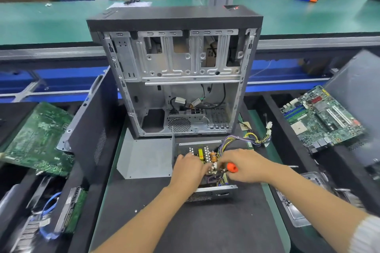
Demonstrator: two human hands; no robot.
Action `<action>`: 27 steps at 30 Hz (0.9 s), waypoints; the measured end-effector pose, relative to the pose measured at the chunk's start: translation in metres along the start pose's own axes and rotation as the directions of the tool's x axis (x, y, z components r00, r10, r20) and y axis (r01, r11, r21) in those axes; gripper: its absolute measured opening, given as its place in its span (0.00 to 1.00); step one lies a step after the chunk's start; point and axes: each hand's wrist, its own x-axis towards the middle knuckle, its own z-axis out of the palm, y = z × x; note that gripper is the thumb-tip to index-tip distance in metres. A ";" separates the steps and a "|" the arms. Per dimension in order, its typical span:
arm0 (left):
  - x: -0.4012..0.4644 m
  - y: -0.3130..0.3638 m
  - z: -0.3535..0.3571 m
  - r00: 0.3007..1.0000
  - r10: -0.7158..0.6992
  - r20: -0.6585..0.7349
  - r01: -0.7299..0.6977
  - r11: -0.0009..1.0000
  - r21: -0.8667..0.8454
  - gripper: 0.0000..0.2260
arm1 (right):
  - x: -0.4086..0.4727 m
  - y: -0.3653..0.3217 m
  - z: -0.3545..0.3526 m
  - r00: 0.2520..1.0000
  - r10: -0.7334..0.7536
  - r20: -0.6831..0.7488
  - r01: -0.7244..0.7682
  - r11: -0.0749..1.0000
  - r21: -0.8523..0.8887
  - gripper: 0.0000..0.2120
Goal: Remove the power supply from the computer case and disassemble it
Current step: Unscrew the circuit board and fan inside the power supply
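The power supply [213, 191] lies on the black mat in front of the emptied computer case [176, 72], its lid off and its circuit board with a yellow part and a copper coil exposed. Its grey metal cover [144, 158] lies flat to the left. My left hand [188, 168] rests inside the open supply, fingers bent over the board. My right hand [244, 167] grips a screwdriver with an orange-red handle [232, 167], its tip down among the components. The supply's coloured wire bundle [253, 138] trails to the right.
A black case side panel [90, 129] leans at the left beside a green circuit board [39, 139]. A motherboard [322, 121] sits at the right on another dark panel. Small screws dot the mat [205, 228]. A clear plastic piece [296, 211] lies at lower right.
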 end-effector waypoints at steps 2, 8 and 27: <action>0.004 0.000 -0.001 1.000 -0.008 -0.008 0.008 1.000 -0.027 0.21 | 0.006 -0.012 0.002 0.999 -0.030 0.031 0.027 0.994 0.110 0.17; -0.001 -0.007 -0.014 0.989 -0.077 -0.127 0.030 0.941 -0.338 0.23 | 0.016 -0.025 -0.012 0.999 -0.027 0.021 0.021 0.969 0.245 0.12; -0.049 -0.130 -0.062 0.947 -0.142 -0.289 0.003 0.902 -0.432 0.08 | 0.093 -0.114 -0.067 0.966 -0.181 -0.185 0.108 0.930 -0.350 0.15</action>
